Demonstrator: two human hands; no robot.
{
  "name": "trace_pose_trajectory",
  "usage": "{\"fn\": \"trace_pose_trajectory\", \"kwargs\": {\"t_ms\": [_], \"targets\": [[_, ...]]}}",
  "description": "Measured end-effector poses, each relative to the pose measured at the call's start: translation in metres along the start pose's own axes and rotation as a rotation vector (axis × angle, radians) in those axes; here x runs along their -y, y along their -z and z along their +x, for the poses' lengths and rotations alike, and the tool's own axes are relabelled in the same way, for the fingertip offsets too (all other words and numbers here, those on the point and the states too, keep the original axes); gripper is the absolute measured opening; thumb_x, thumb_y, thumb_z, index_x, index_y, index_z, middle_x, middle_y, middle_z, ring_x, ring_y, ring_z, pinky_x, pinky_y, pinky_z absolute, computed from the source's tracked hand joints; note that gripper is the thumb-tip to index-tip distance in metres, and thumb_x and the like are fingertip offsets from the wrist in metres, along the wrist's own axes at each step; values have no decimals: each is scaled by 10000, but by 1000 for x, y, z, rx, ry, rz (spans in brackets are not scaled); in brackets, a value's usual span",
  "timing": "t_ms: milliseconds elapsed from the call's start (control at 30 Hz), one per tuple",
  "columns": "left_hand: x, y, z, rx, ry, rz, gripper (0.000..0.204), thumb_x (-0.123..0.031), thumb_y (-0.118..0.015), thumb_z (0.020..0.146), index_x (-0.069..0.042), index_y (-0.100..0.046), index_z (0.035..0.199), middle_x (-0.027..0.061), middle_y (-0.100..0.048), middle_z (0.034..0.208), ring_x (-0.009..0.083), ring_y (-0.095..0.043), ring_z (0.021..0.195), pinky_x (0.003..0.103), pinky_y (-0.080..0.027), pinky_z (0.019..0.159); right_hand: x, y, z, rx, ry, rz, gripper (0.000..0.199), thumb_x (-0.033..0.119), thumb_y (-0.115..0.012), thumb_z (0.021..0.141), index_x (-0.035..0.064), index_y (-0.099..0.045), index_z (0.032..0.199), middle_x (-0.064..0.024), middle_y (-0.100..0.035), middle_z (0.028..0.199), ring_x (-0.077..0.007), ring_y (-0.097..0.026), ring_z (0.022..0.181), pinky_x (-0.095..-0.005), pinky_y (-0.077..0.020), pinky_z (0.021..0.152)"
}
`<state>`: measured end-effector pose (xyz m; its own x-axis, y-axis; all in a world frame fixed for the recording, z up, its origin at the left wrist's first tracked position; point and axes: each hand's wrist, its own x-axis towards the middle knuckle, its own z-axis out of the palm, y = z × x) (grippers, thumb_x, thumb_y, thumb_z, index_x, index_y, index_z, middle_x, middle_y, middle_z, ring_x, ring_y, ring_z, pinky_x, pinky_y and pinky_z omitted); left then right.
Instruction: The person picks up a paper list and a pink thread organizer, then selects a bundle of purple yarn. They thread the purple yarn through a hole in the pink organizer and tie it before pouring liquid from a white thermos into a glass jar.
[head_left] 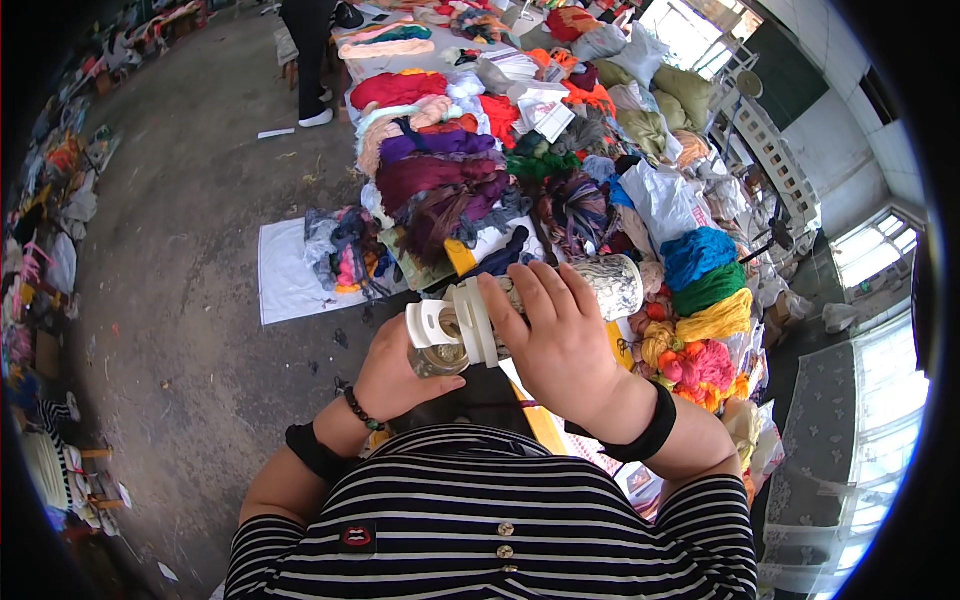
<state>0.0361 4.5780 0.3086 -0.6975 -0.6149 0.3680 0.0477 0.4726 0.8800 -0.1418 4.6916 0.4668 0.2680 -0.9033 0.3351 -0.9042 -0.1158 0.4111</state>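
Note:
In front of my chest lies a bottle (617, 286) with a grey-and-white marbled body, tipped nearly onto its side. My right hand (568, 350) is wrapped over it from above. At its left end is a white collar (474, 322), with a white looped piece (428, 325) beside it. A small clear cup (440, 359) sits against that end, and my left hand (398, 372) grips it, thumb along its lower side. The left fingers are mostly hidden behind the cup. I cannot tell whether liquid is passing between bottle and cup.
Beyond the bottle, a long table carries heaped yarn and cloth, including a maroon bundle (440, 195) and a yellow skein (715, 318). White bags (665, 200) lie at the right. A white sheet (285, 270) with tangled yarn is on the floor. A person (310, 60) stands far off.

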Motion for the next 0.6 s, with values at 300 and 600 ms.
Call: {"fn": "trace_pose_trajectory", "kwargs": {"t_ms": [300, 600], "targets": [[1, 0, 0, 37, 13, -46, 827, -318, -942, 658, -45, -549, 1333, 160, -652, 1226, 382, -607, 1152, 468, -471, 1010, 3, -2, -1, -1, 2, -11, 587, 142, -606, 845, 76, -537, 1424, -155, -609, 1268, -327, -593, 1184, -507, -425, 1068], [-2, 3, -1, -17, 46, 6, 880, -331, -933, 671, -22, -499, 1372, 176, -626, 1276, 376, -593, 1197, 460, -448, 1050, -13, -5, 2, 75, -42, 164, 732, 152, -702, 745, 56, -501, 1442, -184, -583, 1295, -357, -571, 1209, -521, -397, 1082]]}}
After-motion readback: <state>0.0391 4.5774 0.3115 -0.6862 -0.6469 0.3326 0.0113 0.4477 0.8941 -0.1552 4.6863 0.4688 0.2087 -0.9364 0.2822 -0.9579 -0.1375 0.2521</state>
